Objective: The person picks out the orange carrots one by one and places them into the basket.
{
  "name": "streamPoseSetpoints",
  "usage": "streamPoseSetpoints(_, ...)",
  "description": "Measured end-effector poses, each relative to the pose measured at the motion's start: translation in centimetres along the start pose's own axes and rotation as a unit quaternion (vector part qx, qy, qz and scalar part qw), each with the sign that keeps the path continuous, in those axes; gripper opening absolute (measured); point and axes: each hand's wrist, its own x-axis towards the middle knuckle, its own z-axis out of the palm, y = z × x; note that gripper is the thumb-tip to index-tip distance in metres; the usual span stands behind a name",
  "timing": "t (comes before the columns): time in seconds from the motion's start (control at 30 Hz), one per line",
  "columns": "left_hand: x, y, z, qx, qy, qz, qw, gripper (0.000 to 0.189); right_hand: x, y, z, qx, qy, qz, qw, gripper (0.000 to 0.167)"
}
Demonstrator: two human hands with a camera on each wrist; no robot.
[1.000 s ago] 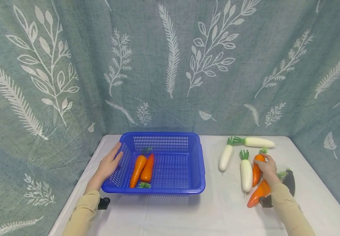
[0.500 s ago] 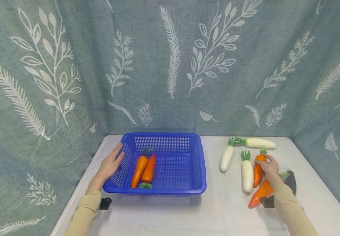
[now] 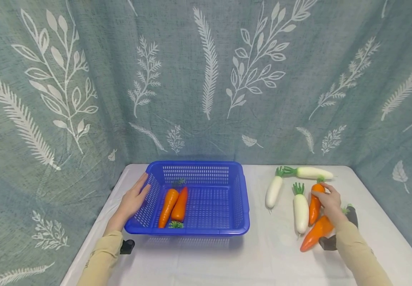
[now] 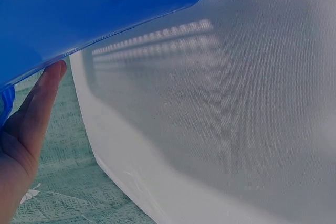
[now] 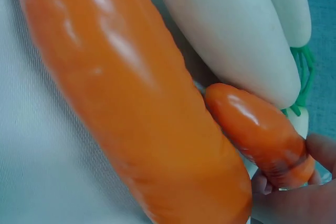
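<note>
Orange carrot in the grip of the right hand, left hand straight-fingered against a basket

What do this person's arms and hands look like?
The left hand and right hand are bare, without gloves. The left sleeve and right sleeve are tan; the left one bears dark marks, too small to read. A black device sits by each wrist; no cables show.

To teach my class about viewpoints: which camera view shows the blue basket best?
The head view: it shows nearly all of the blue basket, with two carrots inside. The left wrist view catches only a cropped piece; the right wrist view, none.
</note>
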Motion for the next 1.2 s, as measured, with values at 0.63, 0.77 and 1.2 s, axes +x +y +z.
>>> streamPoseSetpoints(0.63,0.1,-0.1,0.0,-0.002,-0.003,0.004,1.0,0.058,0.1,-0.8,-1.3,-0.003,-0.007,-0.005,1.0,0.065)
streamPoseSetpoints(0.77,0.2,-0.1,0.0,0.0,-0.002,0.005,1.0,0.057,-0.3,-1.1,-1.6,0.006,-0.008,-0.006,0.9999,0.064)
streamPoseSetpoints(1.2,0.1,-0.2,0.0,-0.002,-0.004,0.001,1.0,0.057,-1.4,-2.0,-2.1,0.101,-0.04,0.026,0.9937,0.068)
